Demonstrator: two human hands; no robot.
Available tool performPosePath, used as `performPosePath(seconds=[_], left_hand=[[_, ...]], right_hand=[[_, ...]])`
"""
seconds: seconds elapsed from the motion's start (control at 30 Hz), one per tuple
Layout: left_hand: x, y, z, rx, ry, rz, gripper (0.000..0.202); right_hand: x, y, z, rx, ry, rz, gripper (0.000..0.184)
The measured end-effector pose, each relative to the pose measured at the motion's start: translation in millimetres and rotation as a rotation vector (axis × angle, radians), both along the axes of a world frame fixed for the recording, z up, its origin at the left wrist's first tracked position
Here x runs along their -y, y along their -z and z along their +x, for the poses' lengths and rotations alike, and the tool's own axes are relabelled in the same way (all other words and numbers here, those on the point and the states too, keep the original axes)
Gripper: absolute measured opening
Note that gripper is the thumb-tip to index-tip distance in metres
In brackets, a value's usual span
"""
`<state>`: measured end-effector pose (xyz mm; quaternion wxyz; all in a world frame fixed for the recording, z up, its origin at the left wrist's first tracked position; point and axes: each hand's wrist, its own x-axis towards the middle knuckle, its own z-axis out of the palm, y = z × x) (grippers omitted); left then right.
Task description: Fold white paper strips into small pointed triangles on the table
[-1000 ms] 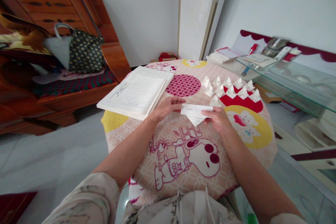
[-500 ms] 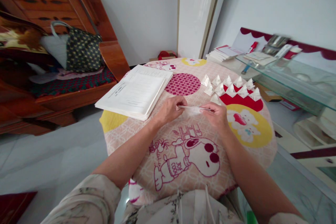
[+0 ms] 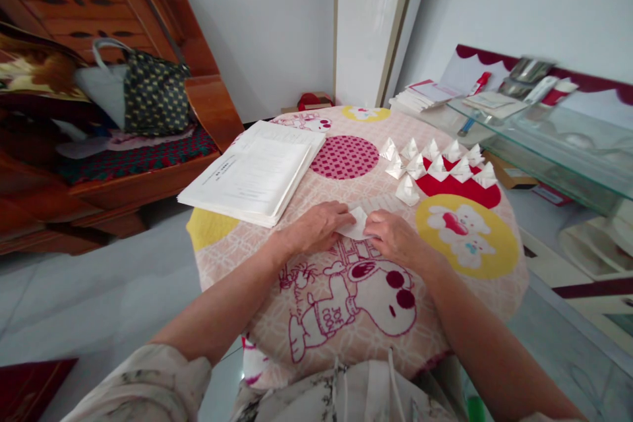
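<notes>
Both hands rest on a round table covered by a pink cartoon-print cloth (image 3: 356, 303). My left hand (image 3: 319, 227) and my right hand (image 3: 395, 237) press a small folded white paper piece (image 3: 355, 225) flat against the cloth, fingers curled onto it from either side. Most of the paper is hidden under the fingers. Beyond the hands, several small folded white paper triangles (image 3: 435, 165) stand in rows on the cloth.
An open stack of white printed sheets (image 3: 252, 171) lies at the table's left. A wooden bench (image 3: 123, 165) with a patterned bag (image 3: 153, 92) stands left. A glass shelf (image 3: 554, 138) with papers and tins is at right. A white tall appliance (image 3: 368, 26) stands behind.
The hands brought the paper piece down from in front of me onto the cloth and closer together. The paper now looks smaller and is pressed flat.
</notes>
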<state>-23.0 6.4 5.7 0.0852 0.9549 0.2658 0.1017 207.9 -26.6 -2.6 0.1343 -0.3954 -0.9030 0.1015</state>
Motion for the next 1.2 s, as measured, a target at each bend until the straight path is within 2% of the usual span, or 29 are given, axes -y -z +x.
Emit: performPosePath(seconds=[0.2, 0.43, 0.63, 0.77, 0.83, 1.0, 1.2], left_hand=[[0, -0.6, 0, 0.066, 0.04, -0.102, 0.02], [-7, -1.7, -9, 0.2, -0.085, -0.263, 0.018], [-18, 3.5, -17, 0.313, -0.202, -0.433, 0.02], [-21, 1.9, -22, 0.321, -0.229, -0.578, 0.025], [-20, 0.6, -21, 0.314, -0.22, -0.561, 0.022], [-15, 3.6, -11, 0.279, -0.263, -0.387, 0.014], [-17, 8.7, -2, 0.273, -0.372, -0.361, 0.016]], right_hand=[[1, -1.2, 3, -0.054, 0.092, -0.098, 0.019], [0, -7.7, 8, -0.245, 0.215, -0.27, 0.018], [0, -9.4, 8, -0.257, 0.324, -0.28, 0.016], [-1, -7.8, 7, -0.257, 0.331, -0.259, 0.016], [-1, -7.9, 6, -0.259, 0.332, -0.255, 0.016], [-2, -7.7, 4, -0.239, 0.365, -0.247, 0.016], [-5, -3.8, 4, -0.21, 0.428, -0.212, 0.016]])
